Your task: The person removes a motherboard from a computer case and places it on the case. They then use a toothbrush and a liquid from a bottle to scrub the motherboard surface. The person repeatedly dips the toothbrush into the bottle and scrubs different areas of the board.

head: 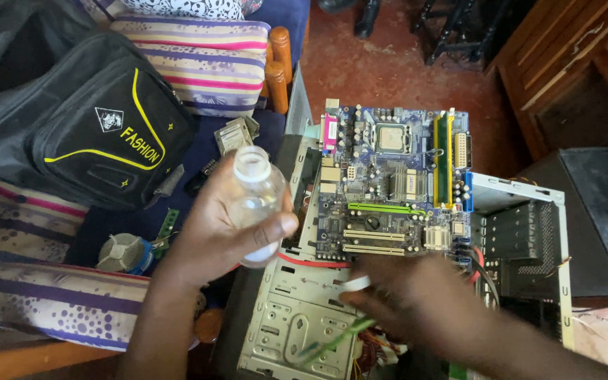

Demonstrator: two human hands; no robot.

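Left hand (230, 225): wrapped around small clear plastic bottle with white neck (256, 200), held upright over left edge of open grey metal computer case (297, 331). Right hand (416, 302): blurred; white bottle cap (355, 283) at fingertips, grasp not discernible. Best kept upright, clear of blue motherboard (388, 183) lying across case. Black backpack with yellow trim and diamond-shaped white emblem (100, 130): upper left, on striped cushions (205, 60).

A black backpack with yellow trim (86, 119) lies on a striped cushion (202, 60) at the left, a wooden cabinet (571, 63) stands on the red floor (381, 63) at the upper right, and a black box (599, 211) sits below it.
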